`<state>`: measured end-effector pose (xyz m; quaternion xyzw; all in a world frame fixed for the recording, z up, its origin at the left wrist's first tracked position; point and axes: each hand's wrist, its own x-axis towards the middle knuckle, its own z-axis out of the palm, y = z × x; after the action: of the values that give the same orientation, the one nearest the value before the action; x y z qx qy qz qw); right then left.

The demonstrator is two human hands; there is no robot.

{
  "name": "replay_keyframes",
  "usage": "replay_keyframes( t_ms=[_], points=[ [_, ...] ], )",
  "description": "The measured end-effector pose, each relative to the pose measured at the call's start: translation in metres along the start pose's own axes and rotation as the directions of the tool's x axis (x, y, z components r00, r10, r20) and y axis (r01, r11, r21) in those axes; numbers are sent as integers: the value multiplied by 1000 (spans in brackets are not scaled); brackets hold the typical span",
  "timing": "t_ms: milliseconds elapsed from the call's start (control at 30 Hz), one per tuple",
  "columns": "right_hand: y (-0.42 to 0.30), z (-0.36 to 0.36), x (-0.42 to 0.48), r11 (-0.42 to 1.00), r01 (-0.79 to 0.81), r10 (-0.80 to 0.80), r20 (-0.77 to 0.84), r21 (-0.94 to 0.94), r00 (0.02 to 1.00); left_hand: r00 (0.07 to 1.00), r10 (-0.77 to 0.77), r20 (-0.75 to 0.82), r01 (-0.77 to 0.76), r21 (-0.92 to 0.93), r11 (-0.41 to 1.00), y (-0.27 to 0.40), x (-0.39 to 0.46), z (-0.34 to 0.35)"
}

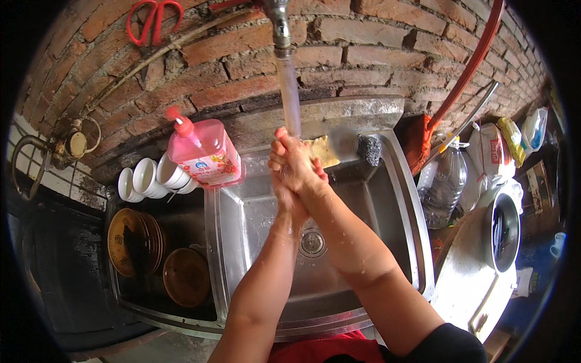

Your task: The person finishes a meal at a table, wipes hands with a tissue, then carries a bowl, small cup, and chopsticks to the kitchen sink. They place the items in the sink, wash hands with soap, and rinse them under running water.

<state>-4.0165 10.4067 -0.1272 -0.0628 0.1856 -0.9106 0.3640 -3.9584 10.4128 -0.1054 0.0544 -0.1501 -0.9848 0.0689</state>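
My left hand (283,181) and my right hand (302,170) are clasped together, wet, with fingers overlapping, just below the end of the clear hose (290,95) on the metal faucet (281,31). Both are over the large basin of the stainless steel sink (281,290). Drops of water cling to the forearms. Beneath them the round drain (312,242) shows. Behind the hands, a yellowish sponge or cloth (324,150) lies on the sink's back ledge, near a dark scouring pad (369,149). I see no object between the palms, though their inner sides are hidden.
A pink pump bottle (206,154) and stacked white bowls (147,179) stand at the left back. Brown plates (129,242) sit in the smaller basin. Red-handled scissors (152,27) hang on the brick wall. At the right are a large plastic bottle (442,186) and a metal pot (504,233).
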Motion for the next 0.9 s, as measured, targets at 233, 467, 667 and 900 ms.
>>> replay_keyframes(
  t_ms=[233, 467, 667, 900],
  points=[
    [-9, -5, 0, 445, 69, -385, -121, -893, 915, 843, 50, -535, 26, 135, 990, -6, 7, 2],
    [8, -9, -4, 947, 57, -29, -92, 317, 995, 981, 193, 14, -191, -96, 977, 12, 10, -17],
    [4, -17, 26, 954, 289, -290, -7, -82, 957, 981, -99, -165, 95, -34, 995, -9, -12, 0],
    [-7, 18, 4, 111, -188, -326, -214, -976, 921, 836, 497, -232, -299, 567, 768, -9, 17, -1]
  ],
)
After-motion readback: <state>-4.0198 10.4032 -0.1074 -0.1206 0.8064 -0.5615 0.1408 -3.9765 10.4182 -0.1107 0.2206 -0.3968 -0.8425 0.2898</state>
